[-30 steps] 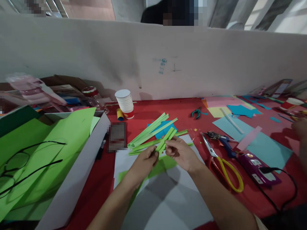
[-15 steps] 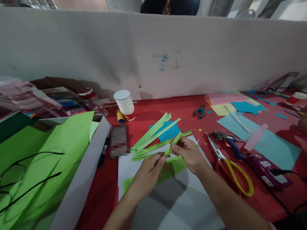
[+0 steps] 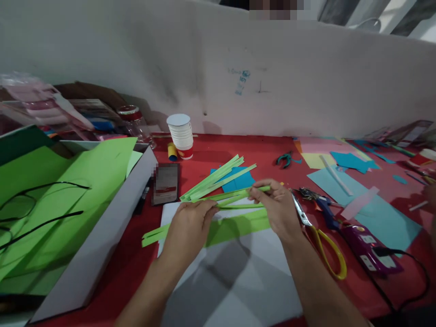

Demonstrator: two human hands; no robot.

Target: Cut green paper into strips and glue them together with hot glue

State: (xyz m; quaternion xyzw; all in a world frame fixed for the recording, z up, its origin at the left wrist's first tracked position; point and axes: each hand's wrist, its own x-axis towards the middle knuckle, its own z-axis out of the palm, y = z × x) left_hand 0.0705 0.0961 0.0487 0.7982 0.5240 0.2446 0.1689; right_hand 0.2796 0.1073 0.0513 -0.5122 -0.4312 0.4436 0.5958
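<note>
A narrow green paper strip stretches between my hands above white paper. At its left end, my left hand is closed with the fingers pressed together; its fingertips are partly hidden. My right hand pinches the strip's other end between thumb and fingers. Under and behind the hands lies a wider green paper piece, cut into strips at its left end. Several loose light-green strips fan out beyond the hands, partly over a blue paper piece.
Scissors and a purple power strip lie on the right. Left are a box of green sheets with glasses on top and a phone. Stacked paper cups stand behind, near green pliers.
My hands have moved apart, the left one leftward and the right one slightly right. The wide folded-looking strip between them now shows as a long narrow strip. The view has shifted a little.
</note>
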